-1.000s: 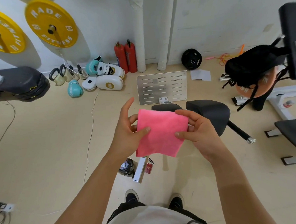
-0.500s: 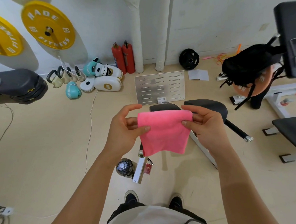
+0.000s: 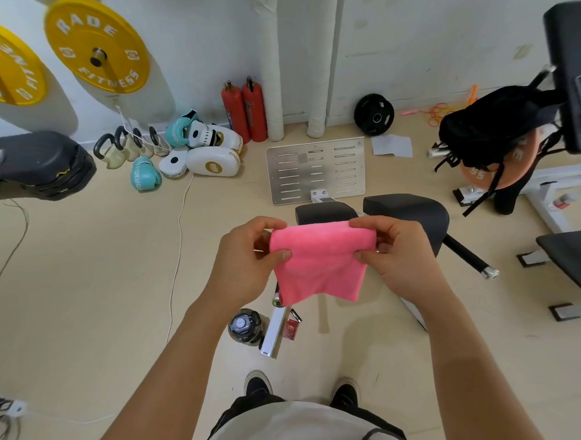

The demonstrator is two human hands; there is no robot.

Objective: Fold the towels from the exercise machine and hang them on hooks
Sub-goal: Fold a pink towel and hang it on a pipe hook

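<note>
One pink towel (image 3: 319, 258) is held up in the middle of the view by both hands, above the floor and in front of the person's two dark shoes (image 3: 257, 384). The left hand (image 3: 246, 261) pinches the towel's left upper corner, thumb on the near face and fingers curled behind the top edge. The right hand (image 3: 396, 255) pinches the right upper corner the same way, thumb in front and fingers over the top. The towel hangs folded between them, its lower edge loose and slanting down to the left.

Beyond the towel, two black padded rollers (image 3: 405, 214) of an exercise machine lie side by side, with a slotted metal plate (image 3: 315, 169) just beyond them. Far against the wall stand two red fire extinguishers (image 3: 244, 111), touching each other, and to their right two white-wrapped pipes (image 3: 274, 61). To the left on the floor lie two teal boxing gloves (image 3: 145, 173), white punch pads (image 3: 213, 160) and a row of four small kettlebells (image 3: 128, 145). Two yellow weight plates (image 3: 96, 44) hang on the far left wall. One black weight plate (image 3: 373, 115) leans on the wall to the right, near a black bag (image 3: 489, 129) draped over an orange plate. One dark bottle (image 3: 245, 325) stands on the floor below the towel.
</note>
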